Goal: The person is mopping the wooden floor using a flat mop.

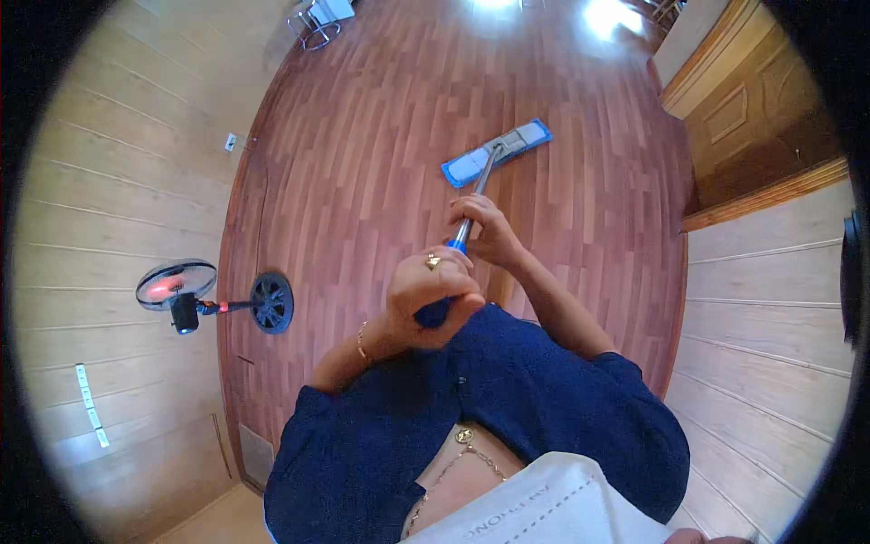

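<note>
A flat mop (468, 168) with a blue-edged, pale rectangular head lies on the wooden floor ahead of me, its head slanting up toward the right. Its metal pole runs back to my body. My left hand (426, 295), with a ring and a bracelet, is wrapped round the blue grip at the pole's upper end. Farther down, my right hand (485, 228) closes round the bare metal part of the pole. Parts of the grip are hidden beneath my left fingers.
A standing fan (272, 302) with a round black base is by the left wall, its cord running along the floor edge. A metal-legged stool (317, 32) stands at the far left. Wooden doors (739, 113) line the right side. Light glares off the far floor.
</note>
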`<state>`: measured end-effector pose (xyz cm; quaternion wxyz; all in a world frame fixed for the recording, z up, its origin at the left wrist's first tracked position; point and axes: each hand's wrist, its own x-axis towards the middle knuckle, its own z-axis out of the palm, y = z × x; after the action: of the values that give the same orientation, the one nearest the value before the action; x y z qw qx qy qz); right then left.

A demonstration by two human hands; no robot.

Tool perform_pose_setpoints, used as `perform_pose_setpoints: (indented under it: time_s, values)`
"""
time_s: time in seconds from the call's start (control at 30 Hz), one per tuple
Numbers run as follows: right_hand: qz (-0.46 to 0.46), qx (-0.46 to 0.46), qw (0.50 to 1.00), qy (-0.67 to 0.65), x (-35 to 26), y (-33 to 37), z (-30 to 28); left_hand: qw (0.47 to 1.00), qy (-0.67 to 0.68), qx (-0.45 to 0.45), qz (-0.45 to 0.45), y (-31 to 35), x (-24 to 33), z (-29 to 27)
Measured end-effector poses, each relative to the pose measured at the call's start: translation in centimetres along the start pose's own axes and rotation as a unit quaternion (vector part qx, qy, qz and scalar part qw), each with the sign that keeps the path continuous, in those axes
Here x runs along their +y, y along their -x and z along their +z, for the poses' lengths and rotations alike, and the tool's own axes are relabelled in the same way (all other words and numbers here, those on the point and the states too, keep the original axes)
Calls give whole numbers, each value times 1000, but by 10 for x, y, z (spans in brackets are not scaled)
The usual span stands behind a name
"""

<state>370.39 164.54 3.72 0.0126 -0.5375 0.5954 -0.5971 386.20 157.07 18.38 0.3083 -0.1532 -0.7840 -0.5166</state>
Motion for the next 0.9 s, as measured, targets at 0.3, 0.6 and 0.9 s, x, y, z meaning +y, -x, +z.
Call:
perform_pose_setpoints:
  time_s: [0.3,0.6,0.9]
  values:
    - [12,-60,998,30,32,3,22,983,73,-163,33,-42,36,-47]
    - [-15,-96,994,51,131,-33,14,976,103,-174,75,-82,-54,-43]
    - [51,-10,997,-56,329,-150,-9,980,28,-194,31,-162,-243,-55]
